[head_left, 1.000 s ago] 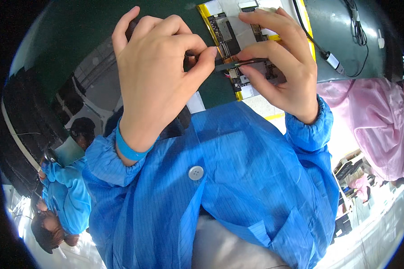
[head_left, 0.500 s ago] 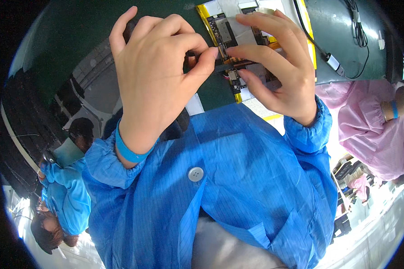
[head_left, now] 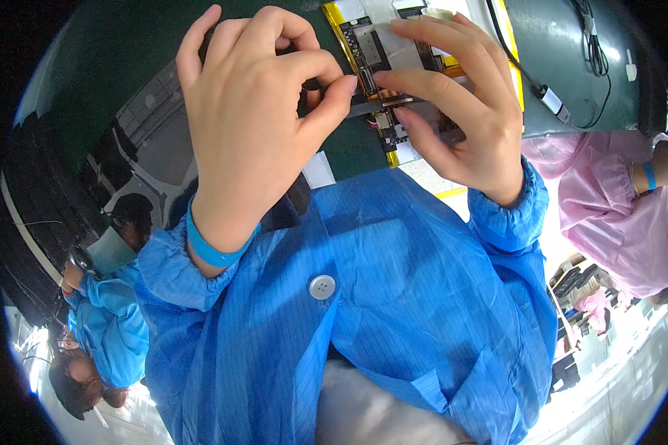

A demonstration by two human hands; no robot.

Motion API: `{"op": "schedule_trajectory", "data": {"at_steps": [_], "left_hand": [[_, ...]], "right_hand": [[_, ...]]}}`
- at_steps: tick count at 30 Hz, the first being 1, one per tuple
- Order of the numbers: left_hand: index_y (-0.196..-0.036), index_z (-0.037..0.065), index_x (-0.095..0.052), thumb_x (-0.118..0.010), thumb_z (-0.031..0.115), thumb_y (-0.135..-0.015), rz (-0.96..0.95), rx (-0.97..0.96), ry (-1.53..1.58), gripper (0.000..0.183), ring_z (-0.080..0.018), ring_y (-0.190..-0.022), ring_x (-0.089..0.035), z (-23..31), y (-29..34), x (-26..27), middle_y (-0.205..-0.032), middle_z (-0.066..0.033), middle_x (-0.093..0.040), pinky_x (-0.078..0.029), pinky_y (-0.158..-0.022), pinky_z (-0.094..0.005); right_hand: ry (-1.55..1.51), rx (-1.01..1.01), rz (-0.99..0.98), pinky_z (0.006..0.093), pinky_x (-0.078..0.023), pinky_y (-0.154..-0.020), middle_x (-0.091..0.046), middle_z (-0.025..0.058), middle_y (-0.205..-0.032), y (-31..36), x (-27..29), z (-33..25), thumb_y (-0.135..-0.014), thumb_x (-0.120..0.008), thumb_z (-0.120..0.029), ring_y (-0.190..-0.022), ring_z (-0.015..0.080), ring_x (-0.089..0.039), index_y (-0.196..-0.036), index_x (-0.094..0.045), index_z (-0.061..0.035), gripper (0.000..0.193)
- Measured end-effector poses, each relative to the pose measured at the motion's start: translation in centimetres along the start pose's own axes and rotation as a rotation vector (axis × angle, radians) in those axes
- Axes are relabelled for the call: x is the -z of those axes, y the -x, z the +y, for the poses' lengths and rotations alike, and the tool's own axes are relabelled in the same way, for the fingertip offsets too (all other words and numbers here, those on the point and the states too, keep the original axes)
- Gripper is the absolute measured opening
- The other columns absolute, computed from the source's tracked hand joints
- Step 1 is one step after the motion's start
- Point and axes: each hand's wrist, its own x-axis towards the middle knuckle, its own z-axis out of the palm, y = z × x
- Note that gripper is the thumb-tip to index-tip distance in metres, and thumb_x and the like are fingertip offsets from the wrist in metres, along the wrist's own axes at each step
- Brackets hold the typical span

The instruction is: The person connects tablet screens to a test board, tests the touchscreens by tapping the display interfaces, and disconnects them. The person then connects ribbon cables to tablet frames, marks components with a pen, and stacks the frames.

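Observation:
A device's open insides [head_left: 369, 46], with dark circuit boards, yellow edges and a white middle, lie at the top centre. My left hand [head_left: 256, 111] is beside their left edge, thumb and index finger pinched together; what is in the pinch is hidden. A thin dark strip [head_left: 363, 110] runs from beneath this hand to the board; whether the fingers grip it, I cannot tell. Over the boards, my right hand [head_left: 464, 104] has its fingers apart. Its index fingertip and thumb rest on or just above the parts beside an orange ribbon cable [head_left: 390, 94].
A black cable with a silver-grey plug [head_left: 551, 101] lies to the right on the dark green table [head_left: 608, 81]. Farther up is a coiled black cord [head_left: 595, 46]. A person in pink [head_left: 608, 200] is at right, one in light blue [head_left: 107, 311] at lower left.
My left hand has shifted slightly left and up, baring more of the board and the dark strip. My right hand stays almost still. The pink-sleeved person's hand has moved a little.

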Motion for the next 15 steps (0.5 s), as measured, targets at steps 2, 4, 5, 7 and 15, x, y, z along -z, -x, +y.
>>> {"op": "schedule_trajectory", "data": {"at_steps": [2, 4, 5, 7, 15], "left_hand": [[-0.069, 0.012, -0.065, -0.07, 0.023, -0.074, 0.001, 0.004, 0.003, 0.013, -0.0185, -0.087, -0.054, -0.01, 0.08, -0.03, -0.086, 0.0014, -0.056, -0.026, -0.103, -0.0426], [-0.069, 0.012, -0.065, -0.07, 0.023, -0.075, 0.003, 0.003, 0.005, 0.014, -0.0183, -0.088, -0.054, 0.01, 0.11, -0.07, -0.087, 0.0015, -0.056, -0.026, -0.103, -0.0427], [-0.069, 0.012, -0.066, -0.07, 0.024, -0.075, 0.004, 0.003, 0.005, 0.014, -0.0183, -0.088, -0.054, 0.03, 0.11, -0.08, -0.087, 0.0016, -0.056, -0.026, -0.103, -0.0427], [-0.069, 0.012, -0.066, -0.069, 0.024, -0.076, -0.003, -0.006, 0.009, 0.014, -0.0182, -0.088, -0.054, 0.11, 0.06, -0.1, -0.087, 0.0017, -0.056, -0.026, -0.103, -0.0427], [-0.073, 0.011, -0.067, -0.068, 0.024, -0.078, -0.008, -0.022, 0.022, 0.014, -0.0186, -0.089, -0.054, 0.57, -0.26, -0.02, -0.088, 0.0014, -0.057, -0.025, -0.103, -0.0427]], "right_hand": [[-0.012, -0.047, -0.004, 0.048, -0.043, -0.094, -0.059, 0.018, -0.112, 0.03, -0.13, 0.08, -0.065, -0.071, -0.016, -0.102, 0.0328, -0.057, -0.087, -0.07, -0.0089, 0.023], [0.082, 0.025, -0.013, 0.0481, -0.043, -0.094, -0.059, 0.0179, -0.112, 0.03, -0.31, 0.3, -0.066, -0.071, -0.016, -0.102, 0.0325, -0.057, -0.087, -0.071, -0.0092, 0.022], [0.111, 0.066, -0.004, 0.0473, -0.044, -0.093, -0.059, 0.0177, -0.111, 0.1, -0.28, 0.31, -0.066, -0.071, -0.015, -0.101, 0.0321, -0.057, -0.086, -0.071, -0.0088, 0.022], [0.125, 0.119, 0.03, 0.0448, -0.045, -0.091, -0.059, 0.0173, -0.109, 0.19, -0.31, 0.44, -0.066, -0.07, -0.012, -0.099, 0.031, -0.058, -0.086, -0.069, -0.0071, 0.021], [0.094, -0.002, -0.064, 0.0459, -0.042, -0.097, -0.061, 0.0117, -0.117, 0.7, 0.31, -0.41, -0.059, -0.069, -0.009, -0.106, 0.0317, -0.055, -0.092, -0.073, -0.0127, 0.034]]}}
